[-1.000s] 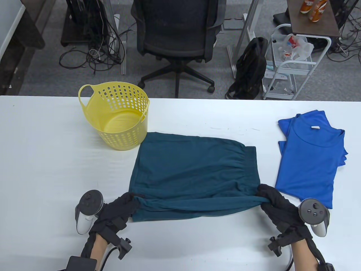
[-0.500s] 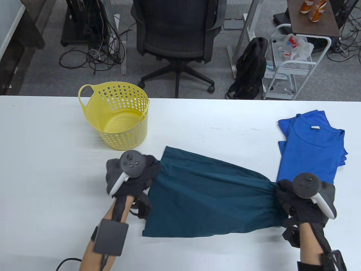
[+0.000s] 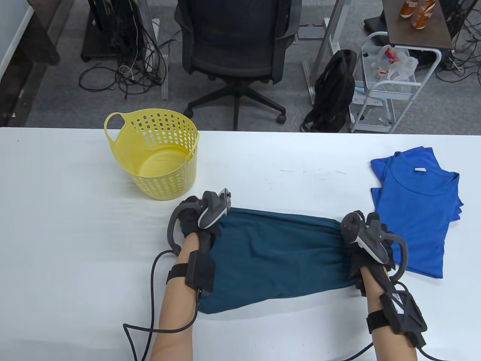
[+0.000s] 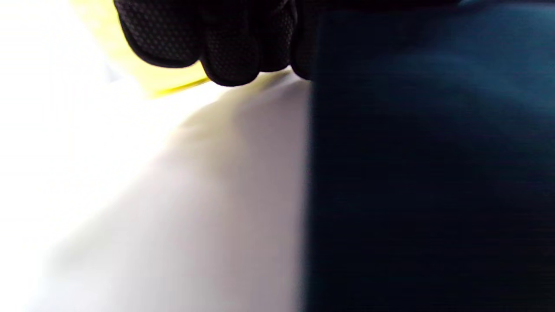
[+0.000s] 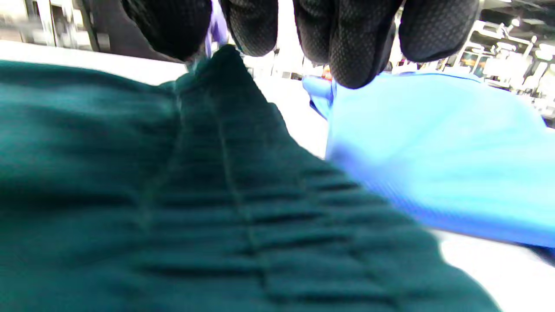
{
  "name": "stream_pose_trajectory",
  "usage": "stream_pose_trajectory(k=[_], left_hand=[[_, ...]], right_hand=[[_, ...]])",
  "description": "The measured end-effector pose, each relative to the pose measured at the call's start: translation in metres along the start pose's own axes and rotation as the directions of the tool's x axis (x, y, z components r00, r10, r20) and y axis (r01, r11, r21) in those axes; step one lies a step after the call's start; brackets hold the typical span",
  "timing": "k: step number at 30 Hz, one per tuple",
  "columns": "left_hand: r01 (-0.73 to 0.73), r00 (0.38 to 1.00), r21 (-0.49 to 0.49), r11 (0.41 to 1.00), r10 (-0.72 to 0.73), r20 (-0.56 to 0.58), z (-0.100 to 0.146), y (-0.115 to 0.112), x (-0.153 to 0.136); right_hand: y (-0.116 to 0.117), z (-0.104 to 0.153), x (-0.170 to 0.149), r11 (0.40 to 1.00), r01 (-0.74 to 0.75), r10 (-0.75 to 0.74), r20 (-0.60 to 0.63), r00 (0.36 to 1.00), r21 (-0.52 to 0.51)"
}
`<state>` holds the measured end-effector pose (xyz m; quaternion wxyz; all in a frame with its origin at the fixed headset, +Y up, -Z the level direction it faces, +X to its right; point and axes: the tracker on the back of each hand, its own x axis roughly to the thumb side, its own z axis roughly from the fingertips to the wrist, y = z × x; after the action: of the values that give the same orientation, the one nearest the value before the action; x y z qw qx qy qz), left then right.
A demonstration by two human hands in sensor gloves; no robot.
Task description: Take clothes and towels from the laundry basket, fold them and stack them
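Note:
Dark teal shorts lie folded in half on the white table, in front of me. My left hand grips the fold's far left corner. My right hand grips the far right corner at the elastic waistband. In the right wrist view my fingertips pinch a peak of the teal cloth. In the left wrist view my curled fingers hold the cloth edge just above the table. A folded blue T-shirt lies to the right of the shorts.
A yellow perforated laundry basket stands at the back left of the table, close behind my left hand; it looks empty. An office chair, a backpack and a white cart stand on the floor beyond the far edge.
Both hands lifted the near edge of the shorts, carried it away from me over the cloth, and lowered it onto the far edge. The shorts now lie folded in half.

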<state>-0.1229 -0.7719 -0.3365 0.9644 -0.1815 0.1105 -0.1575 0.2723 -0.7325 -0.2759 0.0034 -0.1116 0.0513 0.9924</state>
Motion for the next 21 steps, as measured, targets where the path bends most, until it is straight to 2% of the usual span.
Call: stream_pose_trajectory(k=[2,4,7,8,11,12,14,16,19,21], left_hand=[[-0.035,0.999,-0.001,0.999,0.035,0.017,0.013,-0.006,-0.018],[-0.111,0.992,-0.005,0.994,0.111,0.057,0.031,-0.01,-0.036],[-0.228,0.964,0.032,0.973,0.221,0.145,0.063,-0.015,-0.06],[-0.242,0.959,0.051,0.969,0.231,0.162,0.071,-0.017,-0.066],[-0.285,0.947,0.134,0.949,0.257,0.195,0.098,-0.024,-0.092],[-0.299,0.943,0.159,0.941,0.266,0.2,0.107,-0.027,-0.102],[-0.334,0.934,0.187,0.924,0.297,0.199,0.116,-0.034,-0.118],[-0.368,0.923,0.205,0.907,0.329,0.2,0.12,-0.04,-0.129],[-0.417,0.904,0.237,0.878,0.374,0.205,0.12,-0.051,-0.139],[-0.402,0.911,0.221,0.889,0.364,0.192,0.118,-0.055,-0.143]], right_hand=[[-0.008,0.006,-0.003,0.998,0.06,-0.059,-0.031,0.998,0.033],[-0.007,0.01,-0.002,0.983,0.048,-0.029,-0.112,0.993,0.178],[0.005,0.009,0.004,0.926,0.02,0.047,-0.167,0.985,0.376],[0.009,0.008,0.006,0.923,0.019,0.053,-0.177,0.983,0.383],[0.025,0.003,0.015,0.946,0.071,-0.003,-0.209,0.978,0.316],[0.027,0.001,0.02,0.961,0.049,0.01,-0.211,0.977,0.271],[0.028,-0.005,0.029,0.969,0.034,0.013,-0.19,0.982,0.243],[0.028,-0.011,0.035,0.957,0.089,-0.026,-0.222,0.975,0.277],[0.026,-0.022,0.036,0.932,0.104,0.002,-0.293,0.956,0.348],[0.027,-0.027,0.031,0.914,0.158,-0.018,-0.35,0.937,0.374]])
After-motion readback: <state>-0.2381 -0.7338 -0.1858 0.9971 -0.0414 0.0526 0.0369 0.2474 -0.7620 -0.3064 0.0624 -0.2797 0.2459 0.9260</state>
